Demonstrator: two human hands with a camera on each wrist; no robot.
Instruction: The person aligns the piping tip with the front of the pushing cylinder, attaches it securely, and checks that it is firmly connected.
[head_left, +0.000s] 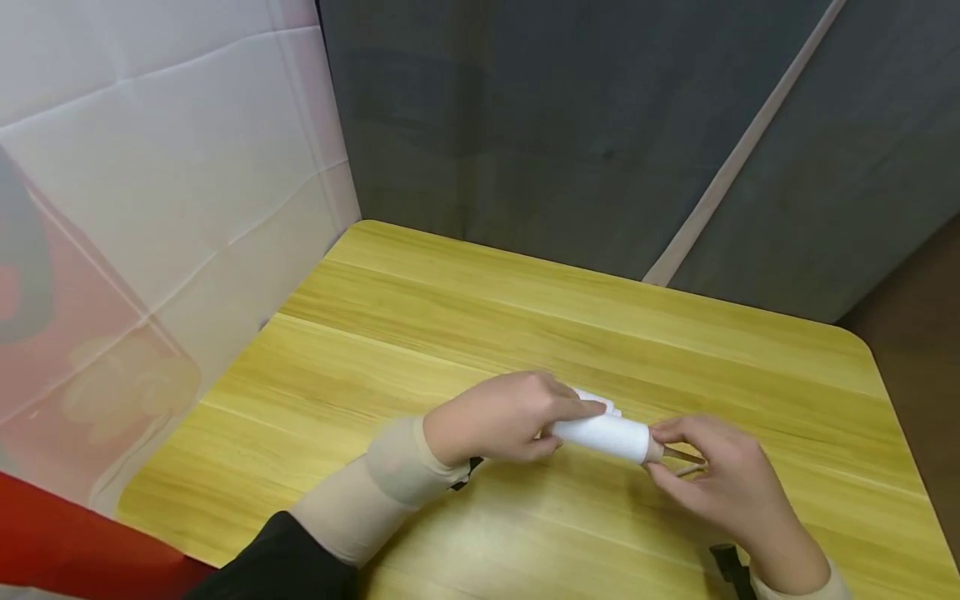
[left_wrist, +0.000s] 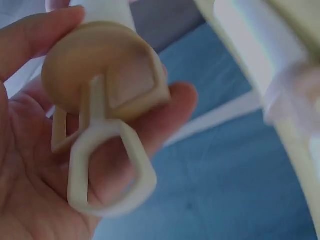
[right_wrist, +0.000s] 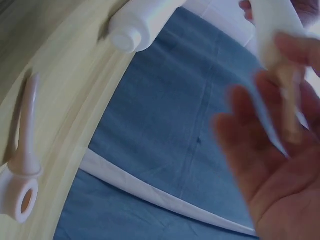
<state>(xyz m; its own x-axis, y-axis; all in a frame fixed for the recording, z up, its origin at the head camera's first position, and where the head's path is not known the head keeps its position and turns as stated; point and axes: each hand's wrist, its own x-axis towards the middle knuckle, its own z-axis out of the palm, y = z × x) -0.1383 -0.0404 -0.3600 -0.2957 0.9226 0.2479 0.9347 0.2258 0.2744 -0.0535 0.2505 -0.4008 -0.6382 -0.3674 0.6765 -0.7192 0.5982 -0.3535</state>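
Over the surface [head_left: 375, 325], left grip [head_left: 513, 414] is closed round tube [head_left: 606, 435], right grip [head_left: 731, 475] pinches its end [head_left: 655, 451]; weak pressure could drop it.

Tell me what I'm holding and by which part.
A white cylinder: your left hand grips it around its body, and your right hand pinches its tan end.
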